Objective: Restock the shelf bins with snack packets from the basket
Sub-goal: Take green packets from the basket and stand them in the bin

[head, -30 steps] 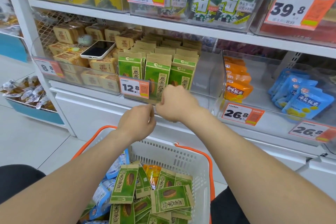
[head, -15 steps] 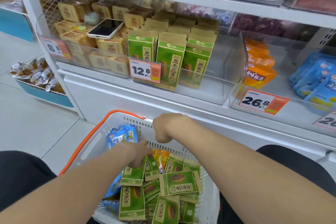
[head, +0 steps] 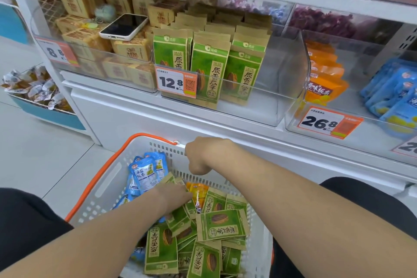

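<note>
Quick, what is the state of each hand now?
Left hand: among green packets in the basket, fingers hidden; cannot be told.
Right hand: closed, fingers curled, nothing seen in it.

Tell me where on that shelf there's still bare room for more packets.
The widest free patch is in the clear plastic bin, between the green seed packets and its curved right wall. Another bare strip lies between the orange packets and the blue packets next door. Left of that it is crowded: brown boxes piled high, a white phone on top.
</note>
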The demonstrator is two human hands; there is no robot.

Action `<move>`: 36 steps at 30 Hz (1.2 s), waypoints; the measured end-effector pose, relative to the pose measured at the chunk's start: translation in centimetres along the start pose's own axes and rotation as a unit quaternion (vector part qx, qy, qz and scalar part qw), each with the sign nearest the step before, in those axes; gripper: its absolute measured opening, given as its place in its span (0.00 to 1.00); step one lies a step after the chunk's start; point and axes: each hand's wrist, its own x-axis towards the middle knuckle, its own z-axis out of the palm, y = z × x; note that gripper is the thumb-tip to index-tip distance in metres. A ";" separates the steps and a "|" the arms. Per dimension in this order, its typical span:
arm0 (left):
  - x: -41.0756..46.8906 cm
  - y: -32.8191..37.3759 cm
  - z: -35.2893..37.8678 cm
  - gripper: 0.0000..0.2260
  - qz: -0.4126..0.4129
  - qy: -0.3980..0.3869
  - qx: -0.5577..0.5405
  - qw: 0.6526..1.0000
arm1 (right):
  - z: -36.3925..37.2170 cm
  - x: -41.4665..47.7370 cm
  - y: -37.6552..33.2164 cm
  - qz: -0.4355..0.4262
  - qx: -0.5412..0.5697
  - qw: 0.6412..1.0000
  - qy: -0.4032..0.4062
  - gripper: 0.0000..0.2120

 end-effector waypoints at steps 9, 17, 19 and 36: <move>0.3 -1.7 -3.9 0.05 -0.074 0.253 -0.307 0.915 | -1.5 -1.6 3.4 0.086 0.037 0.996 0.017 0.08; -1.9 0.7 -7.5 0.10 -0.058 0.392 -0.675 0.622 | -2.9 -4.3 6.5 0.192 0.236 0.949 0.084 0.08; -2.6 1.4 -8.5 0.12 -0.042 0.407 -0.708 0.576 | -2.8 -4.4 6.8 0.175 0.361 0.912 0.083 0.15; -8.3 2.9 -16.0 0.33 0.033 0.605 -0.593 0.530 | -3.8 -6.6 9.5 0.052 0.525 0.763 0.373 0.09</move>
